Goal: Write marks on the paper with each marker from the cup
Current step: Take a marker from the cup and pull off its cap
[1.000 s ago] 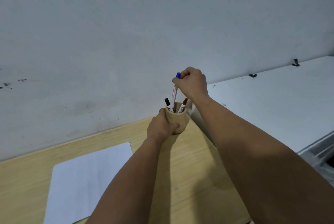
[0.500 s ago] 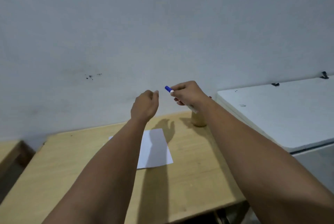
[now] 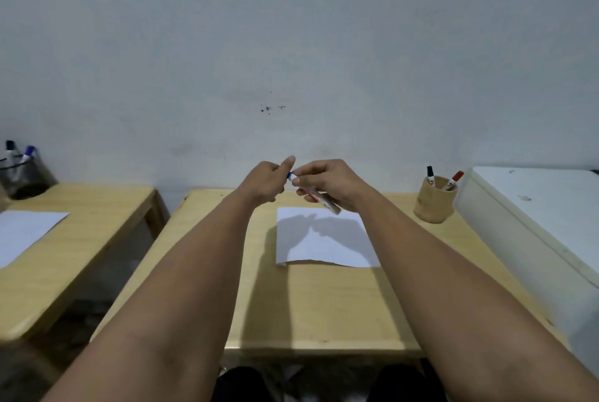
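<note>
My right hand [image 3: 330,182] holds a white marker with a blue cap [image 3: 319,200] by its barrel, above the far edge of the white paper [image 3: 327,246]. My left hand [image 3: 267,182] pinches the blue cap end of the same marker. The paper lies in the middle of the wooden table [image 3: 311,311]. A wooden cup [image 3: 434,203] stands at the table's far right and holds a black-capped marker [image 3: 430,173] and a red-capped marker [image 3: 453,179].
A white cabinet [image 3: 544,216] borders the table on the right. A second wooden table [image 3: 64,249] on the left carries another sheet [image 3: 22,233] and a dark holder with pens [image 3: 22,171]. A grey wall stands behind.
The blue marker came out of the cup. Both hands moved left over the paper, and my left hand left the cup and took the marker's cap. The view pulled back.
</note>
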`<state>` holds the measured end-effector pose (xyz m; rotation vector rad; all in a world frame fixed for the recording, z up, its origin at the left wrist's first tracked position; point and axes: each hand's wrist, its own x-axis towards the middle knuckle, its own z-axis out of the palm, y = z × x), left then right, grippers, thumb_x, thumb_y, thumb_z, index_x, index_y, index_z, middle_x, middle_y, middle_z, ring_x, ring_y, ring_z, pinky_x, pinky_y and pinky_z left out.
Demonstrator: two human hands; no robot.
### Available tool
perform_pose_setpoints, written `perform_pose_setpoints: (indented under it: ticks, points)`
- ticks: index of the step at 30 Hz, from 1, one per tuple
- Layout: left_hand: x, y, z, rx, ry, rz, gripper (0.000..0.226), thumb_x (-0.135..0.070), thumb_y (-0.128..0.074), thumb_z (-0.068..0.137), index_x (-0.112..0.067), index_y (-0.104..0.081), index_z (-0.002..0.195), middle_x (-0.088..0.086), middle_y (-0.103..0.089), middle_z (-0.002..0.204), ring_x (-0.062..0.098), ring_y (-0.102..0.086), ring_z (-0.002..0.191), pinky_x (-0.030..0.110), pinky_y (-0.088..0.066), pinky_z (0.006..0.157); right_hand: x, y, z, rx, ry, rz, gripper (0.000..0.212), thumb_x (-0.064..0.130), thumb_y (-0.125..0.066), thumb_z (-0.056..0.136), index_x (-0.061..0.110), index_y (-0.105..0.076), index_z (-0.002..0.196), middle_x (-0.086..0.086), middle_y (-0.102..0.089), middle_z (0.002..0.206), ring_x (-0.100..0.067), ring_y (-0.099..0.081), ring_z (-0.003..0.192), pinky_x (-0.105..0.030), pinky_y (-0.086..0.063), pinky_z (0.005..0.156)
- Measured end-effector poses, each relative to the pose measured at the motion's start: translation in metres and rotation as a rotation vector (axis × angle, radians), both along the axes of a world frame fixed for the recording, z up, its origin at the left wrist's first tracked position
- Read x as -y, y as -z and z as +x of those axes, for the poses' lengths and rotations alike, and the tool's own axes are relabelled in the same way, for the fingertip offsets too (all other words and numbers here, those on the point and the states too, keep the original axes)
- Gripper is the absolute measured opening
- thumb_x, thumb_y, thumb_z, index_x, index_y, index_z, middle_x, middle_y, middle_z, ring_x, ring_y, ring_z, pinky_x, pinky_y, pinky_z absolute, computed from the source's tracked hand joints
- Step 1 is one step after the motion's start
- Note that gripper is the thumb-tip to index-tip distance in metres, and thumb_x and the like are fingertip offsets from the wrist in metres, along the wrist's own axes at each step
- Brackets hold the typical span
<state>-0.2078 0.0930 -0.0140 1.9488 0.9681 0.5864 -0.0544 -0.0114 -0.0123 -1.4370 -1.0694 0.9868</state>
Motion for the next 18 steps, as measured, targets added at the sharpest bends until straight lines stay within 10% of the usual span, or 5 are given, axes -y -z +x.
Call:
perform_pose_setpoints:
  ticks: [13, 18]
  points:
    - [-0.078, 0.000, -0.027, -0.008, -0.174, 0.095, 0.052, -0.046, -0.039, 0.106, -0.007, -0.059, 0.078, 0.012, -0.051, 0.074, 0.027, -0.050, 0.066, 0.037, -0.051, 0.069, -0.018, 0.051, 0.024, 0.413, 0.110, -0.074, 0.014, 0.012, -0.081, 0.092, 0.007, -0.083, 0.106, -0.001, -0.076, 0.080, -0.004, -0.062, 0.058, -0.025, -0.046, 0.060]
    - [-0.099, 0.047, -0.032, -0.514, -0.125, 0.509, 0.060, -0.053, -0.024, 0.106, -0.007, -0.062, 0.096, 0.015, -0.067, 0.106, 0.038, -0.063, 0.103, 0.042, -0.045, 0.082, -0.021, 0.071, 0.040, 0.242, 0.257, -0.031, 0.016, 0.015, -0.073, 0.101, 0.018, -0.061, 0.111, -0.007, -0.077, 0.079, -0.011, -0.064, 0.052, -0.024, -0.049, 0.052]
